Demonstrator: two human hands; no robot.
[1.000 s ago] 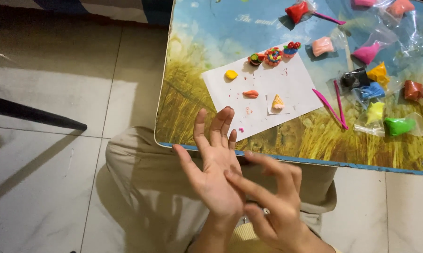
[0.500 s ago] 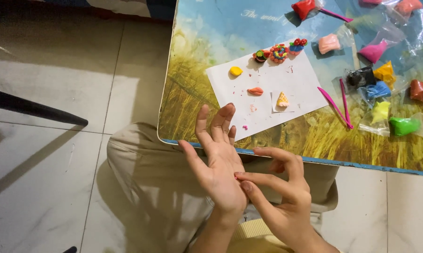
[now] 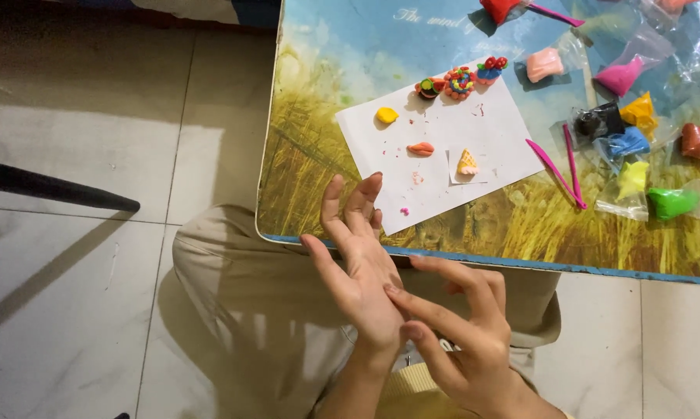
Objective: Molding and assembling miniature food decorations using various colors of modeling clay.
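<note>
Because the left hand [image 3: 358, 256] stands open and flat with its fingers spread, and the right hand [image 3: 462, 334] lays two fingertips across its palm, whatever is being rolled between them is hidden, so I cannot tell if any clay sits there at all. Largest in view is the low table [image 3: 327, 194], glossy, printed with a wheat field under a blue sky, its rounded corner at about nine o'clock from the hands' twelve. On it, at twelve o'clock from the left hand, lies a white paper sheet [image 3: 443, 167], matte and slightly skewed, dotted with pink crumbs. Toward two o'clock sit crinkly clear bags of soft clay, among them a green lump [image 3: 670, 203], then two slim pink plastic modelling tools [image 3: 571, 167]. Smallest are the finished pieces on the sheet: a beaded round ornament [image 3: 459, 81], a yellow blob [image 3: 386, 116], an orange oval [image 3: 421, 149], and a little cone-shaped wedge [image 3: 467, 162]. The hands hover over the lap beyond the table's near edge, so a small pellet could well slip off the palm and drop onto the beige trousers [image 3: 241, 310] or the tiled floor [image 3: 71, 256].
</note>
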